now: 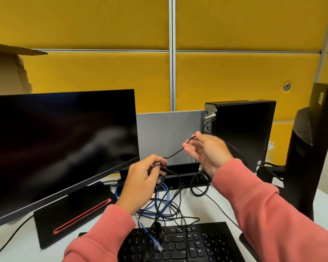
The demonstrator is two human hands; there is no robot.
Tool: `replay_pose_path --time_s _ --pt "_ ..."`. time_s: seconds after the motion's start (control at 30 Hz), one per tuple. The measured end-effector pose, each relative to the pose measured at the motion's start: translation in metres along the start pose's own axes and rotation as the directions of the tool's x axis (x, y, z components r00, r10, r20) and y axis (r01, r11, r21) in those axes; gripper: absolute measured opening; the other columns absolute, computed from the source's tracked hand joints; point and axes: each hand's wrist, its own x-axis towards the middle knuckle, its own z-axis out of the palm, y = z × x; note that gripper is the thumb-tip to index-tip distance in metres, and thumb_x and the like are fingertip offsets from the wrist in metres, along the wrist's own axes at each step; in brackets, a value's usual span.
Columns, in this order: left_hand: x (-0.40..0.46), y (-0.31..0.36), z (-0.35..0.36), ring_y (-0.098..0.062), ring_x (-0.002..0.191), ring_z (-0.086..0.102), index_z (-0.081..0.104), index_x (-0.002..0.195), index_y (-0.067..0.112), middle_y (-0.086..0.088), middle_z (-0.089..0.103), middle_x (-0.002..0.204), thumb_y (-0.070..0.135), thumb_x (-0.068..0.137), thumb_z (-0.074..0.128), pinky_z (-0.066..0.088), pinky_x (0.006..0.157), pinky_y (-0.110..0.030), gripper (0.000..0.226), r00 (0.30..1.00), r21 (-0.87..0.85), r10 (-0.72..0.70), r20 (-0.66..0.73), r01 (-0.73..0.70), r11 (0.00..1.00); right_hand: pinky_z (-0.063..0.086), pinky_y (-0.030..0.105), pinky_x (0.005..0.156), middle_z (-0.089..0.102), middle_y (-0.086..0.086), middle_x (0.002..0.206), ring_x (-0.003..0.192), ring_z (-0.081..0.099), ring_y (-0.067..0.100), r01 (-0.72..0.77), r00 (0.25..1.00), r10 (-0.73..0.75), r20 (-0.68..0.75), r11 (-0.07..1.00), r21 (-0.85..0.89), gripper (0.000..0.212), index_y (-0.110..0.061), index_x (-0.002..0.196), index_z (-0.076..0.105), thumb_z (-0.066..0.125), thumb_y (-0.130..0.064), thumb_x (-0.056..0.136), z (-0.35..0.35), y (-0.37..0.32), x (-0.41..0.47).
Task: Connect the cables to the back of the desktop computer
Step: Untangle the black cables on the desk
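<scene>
I see the black cable [175,152] strung between my two hands, above a tangle of black and blue cables [164,203] on the desk. My left hand [142,181] clutches a bunch of it; my right hand [206,150], blurred, pinches it. The computer [242,129] stands upright at two o'clock, monitor [61,140] at nine, keyboard [180,242] at six

**Office cubicle desk**

Walled in by yellow padded partition panels [102,23] with grey metal trim. Furnished with a white desk [206,207], a dark monitor [61,144], a black keyboard [187,242] and a small tower computer [240,133]. Backed by a low grey divider screen [169,133].
</scene>
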Motion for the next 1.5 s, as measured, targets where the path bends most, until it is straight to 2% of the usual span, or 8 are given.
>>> replay_pose_path --time_s 0.13,0.37,0.57,0.83,1.03,1.23,1.33,1.5 --pt "0.007 -0.004 0.004 -0.009 0.077 0.074 0.075 0.097 0.026 0.005 0.074 0.086 0.003 0.100 0.057 0.064 0.073 -0.039 0.029 0.996 0.071 -0.031 -0.079 0.036 0.997 0.057 0.041 0.074 0.069 0.022 0.115 0.082 0.067 0.029 -0.247 0.926 0.372 0.068 0.730 -0.637 0.059 0.001 0.124 0.058 0.046 -0.053 0.103 0.000 0.023 -0.013" --pt "0.023 0.002 0.005 -0.008 0.064 0.072 0.079 0.088 0.024 0.003 0.076 0.078 0.003 0.094 0.059 0.061 0.063 -0.028 0.030 0.994 0.155 -0.062 -0.086 0.075 0.985 0.050 0.032 0.063 0.067 0.001 0.065 0.058 0.059 0.012 0.443 0.881 -0.078 0.467 0.481 -0.756 0.023 -0.017 0.080 0.074 0.063 -0.025 0.099 -0.001 0.034 -0.026" --pt "0.039 -0.012 -0.014 -0.014 0.071 0.064 0.072 0.070 0.019 0.002 0.070 0.084 -0.001 0.093 0.044 0.047 0.062 -0.020 0.041 0.960 0.164 -0.277 -0.026 0.278 0.946 0.038 0.021 0.059 0.056 -0.002 0.070 0.063 0.049 0.009 0.357 0.926 -0.316 0.206 0.910 -0.211 0.025 -0.011 0.090 0.071 0.051 -0.014 0.105 -0.022 0.017 -0.020" --pt "0.034 -0.023 -0.012 -0.016 0.086 0.057 0.060 0.080 0.017 -0.002 0.065 0.100 -0.005 0.091 0.041 0.041 0.076 -0.032 0.030 0.929 -0.020 -0.368 -0.042 0.367 0.930 0.038 0.027 0.063 0.061 -0.004 0.078 0.068 0.054 0.011 0.137 0.978 -0.099 -0.186 0.969 0.205 0.022 -0.021 0.096 0.066 0.046 -0.021 0.106 -0.053 0.027 -0.007" --pt "0.030 -0.011 -0.001 -0.018 0.080 0.065 0.057 0.097 0.013 -0.003 0.077 0.085 0.005 0.106 0.037 0.049 0.074 -0.023 0.023 0.953 -0.245 -0.301 -0.023 0.287 0.926 0.042 0.028 0.058 0.061 -0.003 0.073 0.062 0.053 0.013 -0.044 0.963 -0.020 -0.270 0.972 -0.231 0.019 -0.018 0.096 0.071 0.054 -0.011 0.095 -0.068 0.041 0.008" --pt "0.029 -0.009 0.015 -0.009 0.078 0.065 0.063 0.095 0.018 0.002 0.070 0.082 0.004 0.103 0.048 0.053 0.082 -0.035 0.022 0.988 -0.126 -0.154 -0.010 0.151 0.980 0.039 0.041 0.112 0.043 -0.009 0.144 0.130 0.044 0.015 0.311 0.858 -0.511 -0.055 0.602 -0.735 0.059 -0.034 0.149 0.045 0.056 -0.009 0.097 -0.045 0.029 -0.008" --pt "0.028 -0.003 0.023 -0.005 0.085 0.070 0.066 0.096 0.019 0.005 0.072 0.089 0.006 0.103 0.052 0.056 0.086 -0.033 0.021 0.996 -0.087 -0.089 -0.021 0.087 0.992 0.039 0.033 0.114 0.061 -0.007 0.134 0.127 0.053 0.009 0.531 0.833 -0.376 0.407 0.331 -0.780 0.046 -0.026 0.143 0.056 0.059 -0.015 0.099 -0.019 0.020 -0.023" --pt "0.027 -0.003 0.024 -0.009 0.090 0.071 0.070 0.096 0.027 0.010 0.074 0.092 0.011 0.104 0.056 0.058 0.089 -0.037 0.022 0.997 -0.010 -0.039 -0.062 0.039 0.999 0.042 0.035 0.064 0.054 -0.002 0.068 0.064 0.051 0.017 0.532 0.834 -0.187 0.519 0.024 -0.846 0.035 -0.024 0.068 0.053 0.055 -0.024 0.103 -0.001 0.023 -0.023"
